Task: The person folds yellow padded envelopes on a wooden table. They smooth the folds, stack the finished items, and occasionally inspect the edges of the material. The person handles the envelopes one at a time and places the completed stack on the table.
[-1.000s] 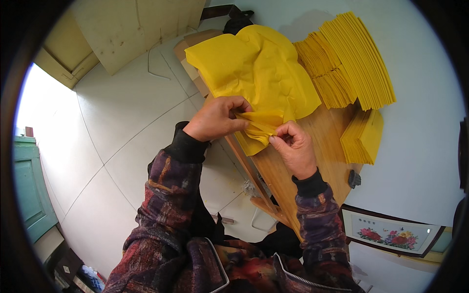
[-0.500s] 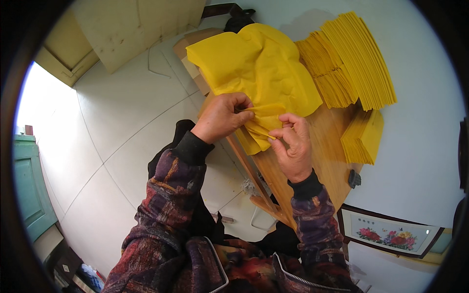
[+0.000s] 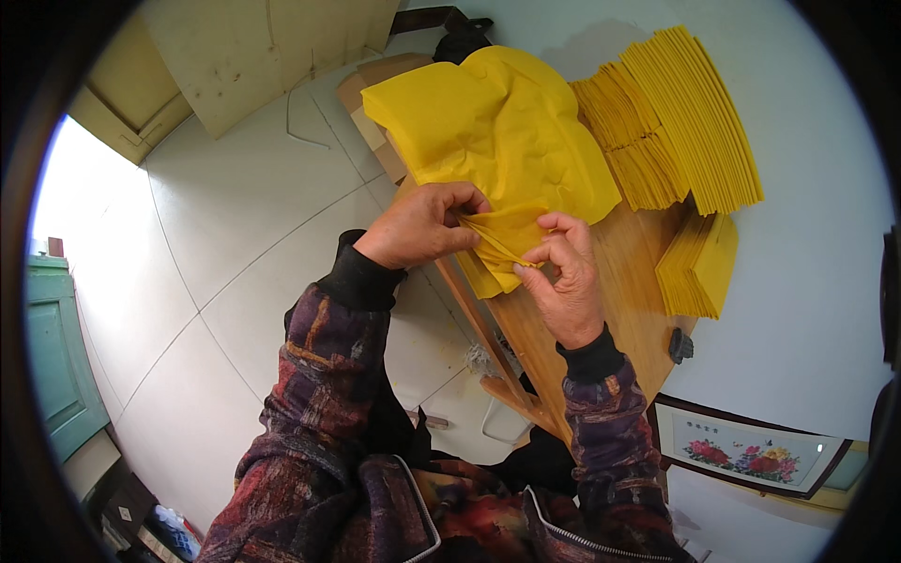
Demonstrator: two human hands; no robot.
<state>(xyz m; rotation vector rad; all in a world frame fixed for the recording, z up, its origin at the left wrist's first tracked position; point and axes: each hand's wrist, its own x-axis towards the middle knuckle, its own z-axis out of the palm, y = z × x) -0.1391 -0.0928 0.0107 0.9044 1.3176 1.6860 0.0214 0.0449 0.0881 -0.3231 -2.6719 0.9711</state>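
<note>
A large piece of yellow fabric (image 3: 497, 131), soft and wrinkled, lies spread over the wooden table (image 3: 615, 300). Its near edge is gathered into folds between my hands. My left hand (image 3: 422, 225) pinches the folds at their left side, thumb against fingers. At the right end of the folded edge, my right hand (image 3: 563, 281) grips the cloth between thumb and index finger, the other fingers curled. Part of the fabric hangs past the table's left edge, below my left hand.
Stacks of folded yellow fabric (image 3: 694, 122) stand along the wall side of the table, with a smaller folded bundle (image 3: 699, 267) nearer. A small dark object (image 3: 681, 345) sits at the table's right edge. A cardboard box (image 3: 375, 131) shows behind the cloth. A framed flower picture (image 3: 751, 446) is at lower right.
My left hand has shifted slightly left and down, drawing the folded edge tighter. My right hand keeps its pinch almost in place.
</note>
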